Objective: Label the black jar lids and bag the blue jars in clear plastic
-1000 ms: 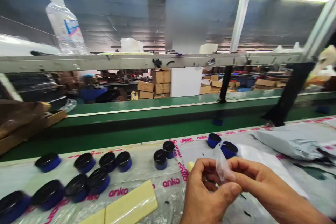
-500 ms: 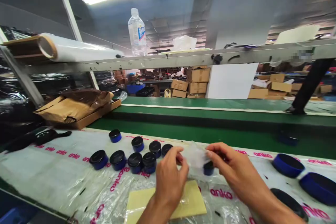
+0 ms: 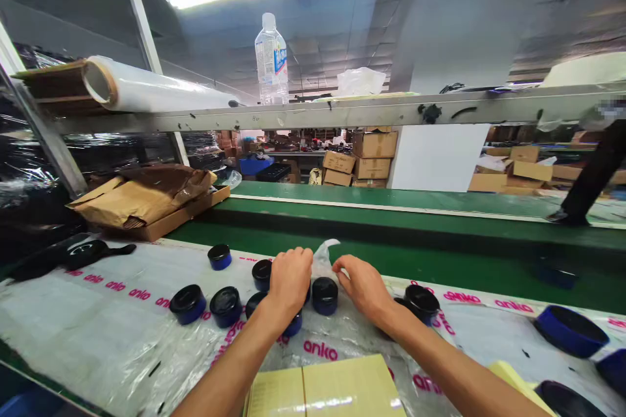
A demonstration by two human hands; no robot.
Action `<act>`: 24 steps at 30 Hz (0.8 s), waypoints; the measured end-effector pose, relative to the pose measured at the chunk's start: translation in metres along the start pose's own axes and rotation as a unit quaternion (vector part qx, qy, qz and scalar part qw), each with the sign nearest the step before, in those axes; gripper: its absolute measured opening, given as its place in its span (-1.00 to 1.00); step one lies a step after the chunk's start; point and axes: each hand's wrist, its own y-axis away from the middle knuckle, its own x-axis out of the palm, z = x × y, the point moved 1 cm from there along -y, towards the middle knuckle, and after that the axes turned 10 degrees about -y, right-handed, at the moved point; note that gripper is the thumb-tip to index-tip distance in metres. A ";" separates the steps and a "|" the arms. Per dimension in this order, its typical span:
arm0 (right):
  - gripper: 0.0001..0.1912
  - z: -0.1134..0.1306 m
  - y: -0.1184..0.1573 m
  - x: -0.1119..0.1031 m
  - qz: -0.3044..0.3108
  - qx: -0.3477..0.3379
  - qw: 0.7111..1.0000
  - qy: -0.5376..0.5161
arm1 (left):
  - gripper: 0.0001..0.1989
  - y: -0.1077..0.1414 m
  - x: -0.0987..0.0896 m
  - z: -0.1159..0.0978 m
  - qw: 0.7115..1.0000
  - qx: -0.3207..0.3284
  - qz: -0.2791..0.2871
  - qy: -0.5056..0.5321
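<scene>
My left hand (image 3: 292,279) has its fingers curled round the near-left side of a small, thin, whitish plastic bag (image 3: 323,260). On the bag's other side, my right hand (image 3: 362,287) pinches its edge between thumb and fingertips. Directly below the bag stands a round container with a black top and blue side (image 3: 325,296). More of these containers, such as one at the left (image 3: 188,304), stand around my left hand, some partly hidden by it. Another black-topped container (image 3: 422,303) is by my right wrist.
A stack of yellow sheets (image 3: 325,388) lies at the near edge. Larger blue and black round pieces (image 3: 571,331) are at the right. Behind runs a green conveyor belt (image 3: 391,241). A cardboard tray (image 3: 166,218) sits at the left, and a shelf rail (image 3: 313,114) crosses overhead.
Both hands have moved away from me, carrying the plastic bag off from above the yellow sheets to the row of containers. The view has shifted slightly.
</scene>
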 end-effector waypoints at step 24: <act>-0.76 0.012 0.036 -0.009 0.211 -0.072 0.953 0.207 | -0.79 0.036 0.029 -0.009 0.981 0.187 0.026 -0.035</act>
